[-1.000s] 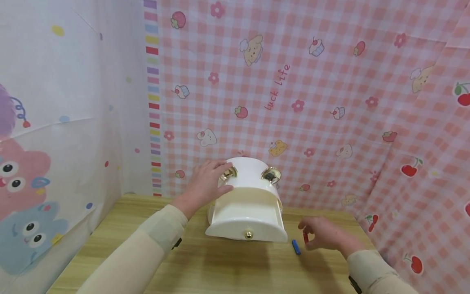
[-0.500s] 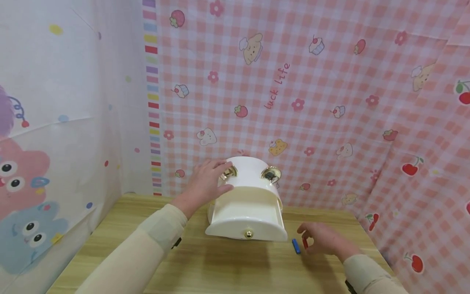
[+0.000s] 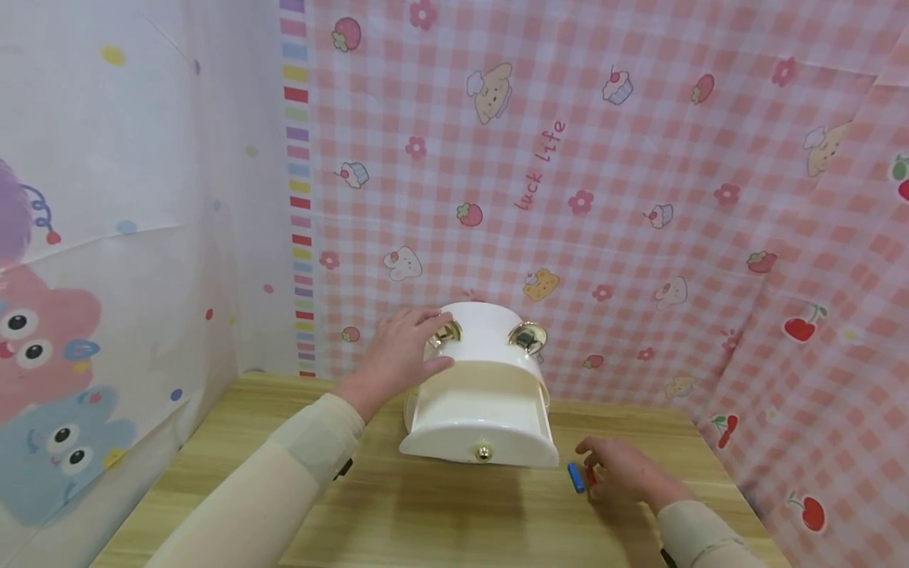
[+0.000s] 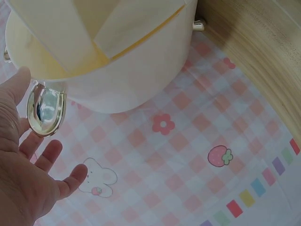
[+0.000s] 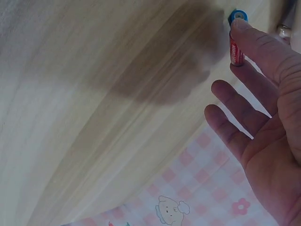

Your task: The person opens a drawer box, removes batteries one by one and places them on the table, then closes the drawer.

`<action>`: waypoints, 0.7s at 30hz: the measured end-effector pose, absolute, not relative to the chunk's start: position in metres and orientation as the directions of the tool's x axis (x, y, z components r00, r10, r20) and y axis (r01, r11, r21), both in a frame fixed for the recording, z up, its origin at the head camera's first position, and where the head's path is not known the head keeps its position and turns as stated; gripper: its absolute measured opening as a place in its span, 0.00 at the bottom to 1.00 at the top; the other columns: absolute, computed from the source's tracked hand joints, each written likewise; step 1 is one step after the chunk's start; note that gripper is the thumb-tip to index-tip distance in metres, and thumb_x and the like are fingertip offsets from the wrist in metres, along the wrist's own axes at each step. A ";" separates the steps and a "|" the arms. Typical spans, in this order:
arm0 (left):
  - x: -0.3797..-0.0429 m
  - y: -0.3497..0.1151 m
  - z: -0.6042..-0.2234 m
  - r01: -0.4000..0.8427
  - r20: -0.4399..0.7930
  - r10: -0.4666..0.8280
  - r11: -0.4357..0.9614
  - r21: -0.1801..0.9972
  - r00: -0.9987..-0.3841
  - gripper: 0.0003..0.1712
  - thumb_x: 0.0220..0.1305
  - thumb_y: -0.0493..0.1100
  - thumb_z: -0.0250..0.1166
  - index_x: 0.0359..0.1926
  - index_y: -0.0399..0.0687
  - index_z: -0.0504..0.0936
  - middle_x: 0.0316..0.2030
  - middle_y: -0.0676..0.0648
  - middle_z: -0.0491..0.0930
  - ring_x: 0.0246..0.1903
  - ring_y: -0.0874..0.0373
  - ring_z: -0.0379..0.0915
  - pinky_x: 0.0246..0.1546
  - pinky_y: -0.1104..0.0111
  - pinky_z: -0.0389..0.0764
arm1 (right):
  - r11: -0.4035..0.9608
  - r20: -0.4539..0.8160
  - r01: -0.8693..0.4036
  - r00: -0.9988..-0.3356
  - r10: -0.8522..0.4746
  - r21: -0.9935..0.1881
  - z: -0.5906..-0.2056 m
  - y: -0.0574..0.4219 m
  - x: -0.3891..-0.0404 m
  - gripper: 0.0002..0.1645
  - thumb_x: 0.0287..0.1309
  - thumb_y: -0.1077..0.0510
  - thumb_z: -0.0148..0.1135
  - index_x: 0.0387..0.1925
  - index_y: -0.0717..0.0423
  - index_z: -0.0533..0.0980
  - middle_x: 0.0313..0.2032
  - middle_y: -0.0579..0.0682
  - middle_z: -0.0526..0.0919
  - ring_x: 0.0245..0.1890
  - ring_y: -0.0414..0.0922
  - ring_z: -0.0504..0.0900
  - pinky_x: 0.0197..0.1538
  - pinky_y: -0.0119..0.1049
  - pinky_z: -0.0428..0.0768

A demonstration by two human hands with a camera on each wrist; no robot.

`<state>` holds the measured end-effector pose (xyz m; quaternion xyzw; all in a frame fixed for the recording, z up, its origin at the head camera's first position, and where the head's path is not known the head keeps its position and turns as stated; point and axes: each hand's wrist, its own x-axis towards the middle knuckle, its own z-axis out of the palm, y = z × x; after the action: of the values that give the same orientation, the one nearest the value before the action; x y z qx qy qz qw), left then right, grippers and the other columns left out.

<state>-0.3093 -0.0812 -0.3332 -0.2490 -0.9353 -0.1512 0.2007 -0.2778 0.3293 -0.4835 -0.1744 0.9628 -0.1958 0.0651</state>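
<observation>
My right hand point(image 3: 625, 472) pinches a small red battery point(image 5: 236, 52) lengthwise between thumb and index finger, low over the table; the other fingers are loosely bent. Right beside it a blue battery point(image 3: 576, 478) lies on the wood, its end partly covered by the thumb in the right wrist view. A white rounded box point(image 3: 485, 330) has its front drawer point(image 3: 472, 440) pulled out, with a gold knob point(image 3: 484, 454). At the box's left side my left hand point(image 3: 399, 355) rests with spread, relaxed fingers about a shiny gold ear-shaped piece point(image 4: 46, 109); the thumb touches the box.
The wooden table point(image 3: 284, 442) carries the box near its back edge. A pink checked cloth point(image 3: 625, 158) hangs behind and to the right, and a white printed cloth point(image 3: 156, 300) on the left. A second gold ear point(image 3: 529, 338) juts from the box's right side.
My right hand has come down slightly with the red battery, bringing it close alongside the blue one. The left hand and the box keep their places.
</observation>
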 end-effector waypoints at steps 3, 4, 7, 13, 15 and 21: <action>-0.310 -0.082 -0.334 0.528 0.452 0.406 0.830 0.182 -0.794 0.42 0.67 0.59 0.76 0.77 0.54 0.74 0.74 0.44 0.75 0.73 0.41 0.69 0.74 0.40 0.71 | 0.860 -0.054 -0.311 -0.931 -0.362 -0.404 -0.487 0.329 -0.279 0.39 0.38 0.70 0.82 0.57 0.61 0.80 0.46 0.56 0.92 0.50 0.57 0.88 0.60 0.64 0.84; -0.310 -0.082 -0.334 0.528 0.451 0.406 0.829 0.184 -0.795 0.42 0.67 0.59 0.75 0.77 0.54 0.74 0.74 0.44 0.75 0.73 0.41 0.69 0.74 0.39 0.71 | 0.859 -0.055 -0.311 -0.930 -0.363 -0.407 -0.487 0.328 -0.280 0.39 0.37 0.70 0.82 0.58 0.61 0.80 0.46 0.56 0.92 0.50 0.58 0.89 0.60 0.64 0.84; -0.310 -0.082 -0.334 0.531 0.449 0.408 0.827 0.188 -0.795 0.42 0.67 0.58 0.75 0.77 0.54 0.74 0.74 0.44 0.75 0.73 0.41 0.69 0.74 0.39 0.71 | 0.855 -0.062 -0.312 -0.928 -0.368 -0.413 -0.490 0.328 -0.282 0.40 0.38 0.70 0.83 0.58 0.61 0.79 0.46 0.57 0.92 0.50 0.58 0.89 0.59 0.63 0.85; -0.310 -0.082 -0.334 0.527 0.440 0.408 0.828 0.191 -0.800 0.42 0.67 0.59 0.75 0.77 0.54 0.73 0.74 0.45 0.74 0.74 0.41 0.69 0.74 0.39 0.70 | 0.847 -0.051 -0.342 -0.917 -0.395 -0.407 -0.494 0.328 -0.284 0.41 0.36 0.70 0.83 0.58 0.61 0.79 0.45 0.56 0.92 0.48 0.57 0.90 0.56 0.59 0.87; -0.310 -0.082 -0.334 0.526 0.437 0.409 0.829 0.189 -0.801 0.42 0.67 0.59 0.75 0.77 0.54 0.73 0.74 0.45 0.74 0.74 0.41 0.69 0.75 0.39 0.70 | 0.843 -0.047 -0.351 -0.914 -0.403 -0.408 -0.495 0.328 -0.285 0.40 0.36 0.70 0.82 0.57 0.62 0.79 0.45 0.56 0.92 0.48 0.57 0.90 0.55 0.58 0.87; -0.311 -0.082 -0.334 0.523 0.432 0.407 0.831 0.192 -0.805 0.42 0.68 0.59 0.74 0.78 0.55 0.73 0.75 0.45 0.74 0.74 0.42 0.69 0.74 0.39 0.70 | 0.837 -0.041 -0.377 -0.904 -0.426 -0.396 -0.498 0.330 -0.288 0.40 0.38 0.70 0.83 0.58 0.62 0.79 0.45 0.56 0.93 0.49 0.57 0.90 0.56 0.59 0.86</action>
<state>-0.3106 -0.0823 -0.3341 -0.2478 -0.9377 -0.1527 0.1898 -0.2883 0.3297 -0.4977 -0.2098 0.9563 -0.1932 0.0637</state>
